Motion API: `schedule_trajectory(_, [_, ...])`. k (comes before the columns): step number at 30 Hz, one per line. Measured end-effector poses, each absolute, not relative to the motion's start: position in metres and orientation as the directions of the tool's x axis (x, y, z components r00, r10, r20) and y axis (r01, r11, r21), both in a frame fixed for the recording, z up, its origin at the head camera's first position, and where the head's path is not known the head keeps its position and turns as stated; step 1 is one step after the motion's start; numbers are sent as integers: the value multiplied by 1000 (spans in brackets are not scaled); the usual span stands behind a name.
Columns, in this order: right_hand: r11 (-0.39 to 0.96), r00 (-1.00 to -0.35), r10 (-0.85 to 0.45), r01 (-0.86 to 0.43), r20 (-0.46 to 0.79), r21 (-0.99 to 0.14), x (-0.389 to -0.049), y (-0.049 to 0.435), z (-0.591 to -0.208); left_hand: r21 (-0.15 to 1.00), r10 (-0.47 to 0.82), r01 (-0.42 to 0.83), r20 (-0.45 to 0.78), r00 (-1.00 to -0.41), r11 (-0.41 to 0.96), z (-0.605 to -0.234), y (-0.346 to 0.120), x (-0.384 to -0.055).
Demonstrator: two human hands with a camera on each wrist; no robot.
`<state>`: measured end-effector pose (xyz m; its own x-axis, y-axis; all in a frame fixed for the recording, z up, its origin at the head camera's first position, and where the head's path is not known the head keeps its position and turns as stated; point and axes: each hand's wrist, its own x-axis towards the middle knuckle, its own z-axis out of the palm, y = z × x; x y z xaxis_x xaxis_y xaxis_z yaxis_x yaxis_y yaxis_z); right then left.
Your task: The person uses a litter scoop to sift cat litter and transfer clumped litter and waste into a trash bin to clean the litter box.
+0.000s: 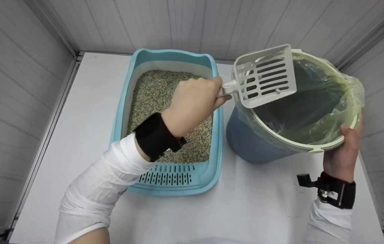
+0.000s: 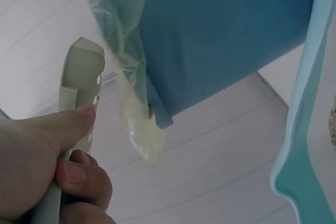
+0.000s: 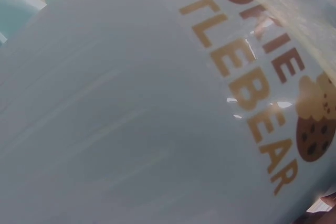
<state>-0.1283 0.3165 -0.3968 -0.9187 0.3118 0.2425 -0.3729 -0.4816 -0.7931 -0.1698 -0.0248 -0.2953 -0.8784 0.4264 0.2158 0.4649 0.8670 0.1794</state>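
My left hand (image 1: 193, 105) grips the handle of a white slotted litter scoop (image 1: 289, 73), its thumb along the handle in the left wrist view. The scoop's head overlaps the left rim of a blue bin (image 1: 259, 142) in the head view, with a small bit lying near its slots. A thin yellowish bag (image 1: 346, 98) lines the bin and folds out over the rim. My right hand (image 1: 344, 152) holds the bin's near right rim, thumb on top; its other fingers are mostly hidden. Lettering and a cookie picture (image 3: 315, 129) show on the bin's side.
Left of the bin stands a light blue litter box (image 1: 217, 162) with brownish granular litter (image 1: 158, 88) and a slotted front ledge. Both rest on a white table (image 1: 76, 112). Grey panel walls (image 1: 192, 27) enclose the back and sides.
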Motion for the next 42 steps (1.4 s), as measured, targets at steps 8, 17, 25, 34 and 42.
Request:
schedule_trajectory(8, [-487,-919,311,-373,242,-790,-128,317,-397,436,260,261,63,-964,861,-294,-73,-160])
schedule_trajectory(17, [-479,-923,309,-359,229,-801,-129,318,-396,458,79,78,18,-997,885,-338,-128,-144])
schedule_trajectory(25, [-476,-930,293,-342,221,-810,-129,318,-397,389,-24,-47,-63,-998,920,-389,-162,-128])
schedule_trajectory(34, [-435,-920,288,-373,266,-819,-131,321,-397,306,-107,-84,57,-993,948,-422,-180,-112])
schedule_trajectory(42, [-283,-719,609,-592,335,-755,-105,296,-406,280,-138,-114,67,-988,953,-435,-190,-101])
